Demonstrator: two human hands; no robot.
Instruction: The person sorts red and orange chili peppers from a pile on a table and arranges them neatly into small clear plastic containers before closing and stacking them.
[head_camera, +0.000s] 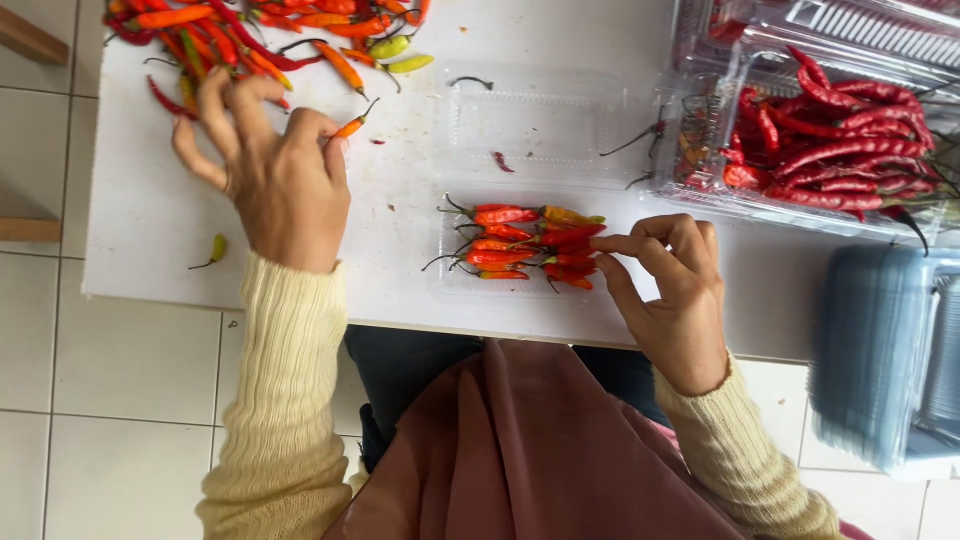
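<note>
The left hand (275, 175) reaches across the white tabletop (150, 240) with fingers spread and curled into the near edge of a loose pile of small chillies (270, 35), red, orange and a few green; its fingertips rest on the peppers and one small orange chilli (350, 127) lies just at its thumb side, though whether any is actually pinched cannot be told. The right hand (675, 295) hovers at the right end of a clear plastic tray (450, 275) that holds a neat row of sorted chillies (525, 245), thumb and forefinger nearly closed on the tips of the nearest ones, the other fingers loosely bent. The peppers in the tray lie with their long axes running left to right, stems pointing toward the left hand (so the right hand meets their pointed ends). The pile lies up and away from the tray, nearer the left hand by far. A lone green chilli (215, 250) sits apart near the tabletop's front edge. To the far right a larger clear container (700, 195) holds long red chillies (840, 150), beside a stack of empty trays (880, 350).
</note>
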